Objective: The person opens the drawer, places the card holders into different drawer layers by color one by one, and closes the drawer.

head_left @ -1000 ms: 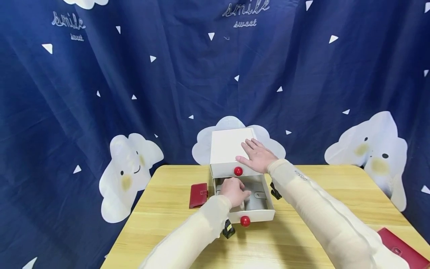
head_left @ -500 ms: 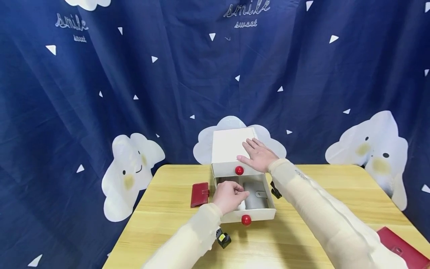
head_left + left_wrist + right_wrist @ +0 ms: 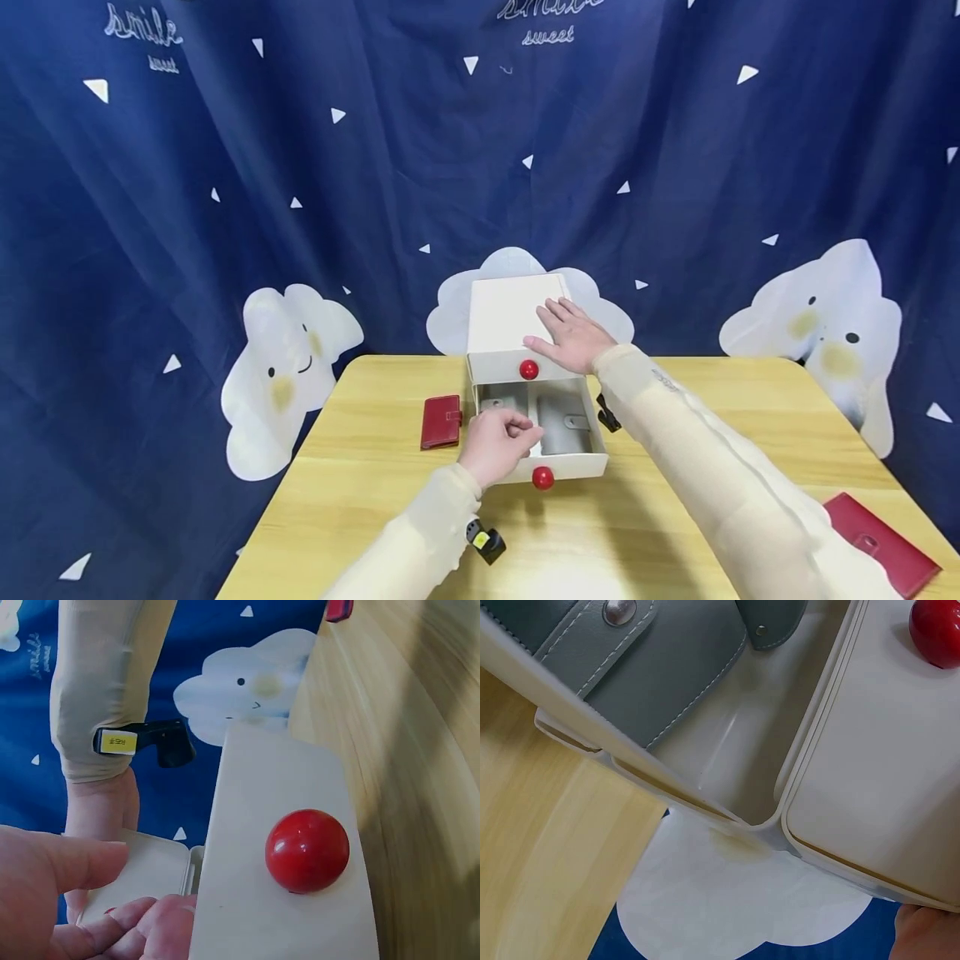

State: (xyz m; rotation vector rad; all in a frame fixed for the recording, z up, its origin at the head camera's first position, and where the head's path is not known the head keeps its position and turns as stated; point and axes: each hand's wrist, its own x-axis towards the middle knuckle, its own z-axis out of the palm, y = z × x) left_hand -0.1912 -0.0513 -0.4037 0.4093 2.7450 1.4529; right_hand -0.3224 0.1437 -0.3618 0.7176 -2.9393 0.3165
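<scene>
A small white drawer box (image 3: 510, 312) stands on the table with its lower drawer (image 3: 585, 465) pulled out. Inside lie two grey wallets: the right wallet (image 3: 561, 432) has a snap strap, and the left wallet (image 3: 501, 392) is partly covered by my left hand (image 3: 495, 442). That hand hovers at the drawer's front left, fingers loosely bent. In the left wrist view its thumb and fingers are apart with nothing between them. My right hand (image 3: 573, 337) rests flat on the box top, fingers spread. The right wrist view shows a grey wallet (image 3: 679, 667) with white stitching.
Left of the box lies a red wallet (image 3: 441, 422). Another red wallet (image 3: 873, 542) is at the table's right, partly behind the right sleeve. Red knobs mark the upper drawer (image 3: 529, 369) and the lower drawer front. A blue curtain (image 3: 412, 125) hangs behind.
My left hand has drawn back out of the drawer toward its front left, uncovering more of the left grey wallet. The right hand has stayed on the box top. The head view has tilted slightly.
</scene>
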